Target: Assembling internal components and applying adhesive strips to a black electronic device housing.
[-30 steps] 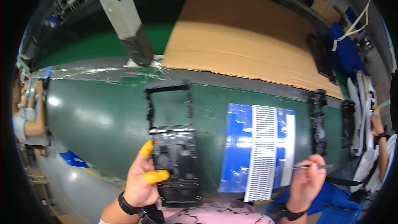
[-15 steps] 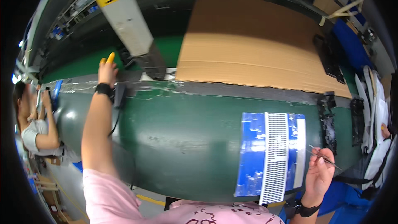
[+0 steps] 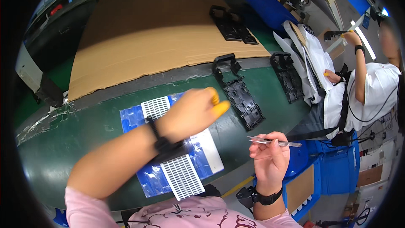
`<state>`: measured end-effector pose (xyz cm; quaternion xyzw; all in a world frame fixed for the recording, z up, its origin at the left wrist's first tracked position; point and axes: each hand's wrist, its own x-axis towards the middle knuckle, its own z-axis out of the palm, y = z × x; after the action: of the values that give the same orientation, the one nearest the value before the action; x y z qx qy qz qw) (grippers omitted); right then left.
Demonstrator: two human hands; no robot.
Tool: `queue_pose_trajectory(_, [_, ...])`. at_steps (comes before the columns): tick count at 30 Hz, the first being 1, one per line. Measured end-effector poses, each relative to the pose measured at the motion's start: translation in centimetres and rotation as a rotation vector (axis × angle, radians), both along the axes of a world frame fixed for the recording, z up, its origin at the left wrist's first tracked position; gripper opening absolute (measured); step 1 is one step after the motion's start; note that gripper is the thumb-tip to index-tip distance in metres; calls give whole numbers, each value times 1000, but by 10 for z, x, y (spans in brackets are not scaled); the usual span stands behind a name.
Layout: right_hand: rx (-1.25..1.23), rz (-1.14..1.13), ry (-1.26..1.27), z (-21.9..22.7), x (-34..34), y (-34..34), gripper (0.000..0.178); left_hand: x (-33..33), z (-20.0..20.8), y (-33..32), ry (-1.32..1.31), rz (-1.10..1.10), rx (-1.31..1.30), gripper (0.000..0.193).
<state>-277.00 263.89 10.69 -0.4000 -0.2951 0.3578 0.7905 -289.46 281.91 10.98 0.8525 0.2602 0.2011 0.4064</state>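
My left hand [image 3: 192,112], with yellow finger covers on thumb and finger, hangs over a blue plastic sheet [image 3: 147,177] and a white label sheet [image 3: 183,177] with rows of small dark-edged rectangles. Its thumb and finger are bent and apart, somewhat blurred, and I see nothing between them. Just beyond the fingertips lies a black plastic frame part [image 3: 242,101] with a looped end. My right hand [image 3: 272,158] pinches metal tweezers [image 3: 289,144], whose tips point left. Black bands circle both wrists, with a dark box beside each.
Another black frame part [image 3: 287,78] lies further right; more [image 3: 232,25] rest on a big cardboard sheet [image 3: 168,44]. White bags [image 3: 310,55] stand at the table's right end. A co-worker [image 3: 367,88] is beyond them. Blue bins [image 3: 337,169] stand below right.
The view has swung to the right. My left hand has come from the far left, near the post, across to the label sheet. My right hand keeps the tweezers.
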Motion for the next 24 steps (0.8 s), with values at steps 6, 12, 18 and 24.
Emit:
queue_pose_trajectory(6, [-92, -135, -4, -16, 32, -77, 15, 100, -35, 7, 271, 89, -34, 36])
queue_pose_trajectory(12, [-133, -134, 141, -30, 21, -83, 12, 59, -30, 19, -258, 378, -227, 28])
queue_pose_trajectory(18, [-270, 229, -34, -13, -30, -20, 12, -47, 17, -2, -674, 483, -684, 38])
queue_pose_trajectory(24, [-382, 408, -117, -17, -66, 35, 13, -135, 8, -24, -862, 485, -1389, 27])
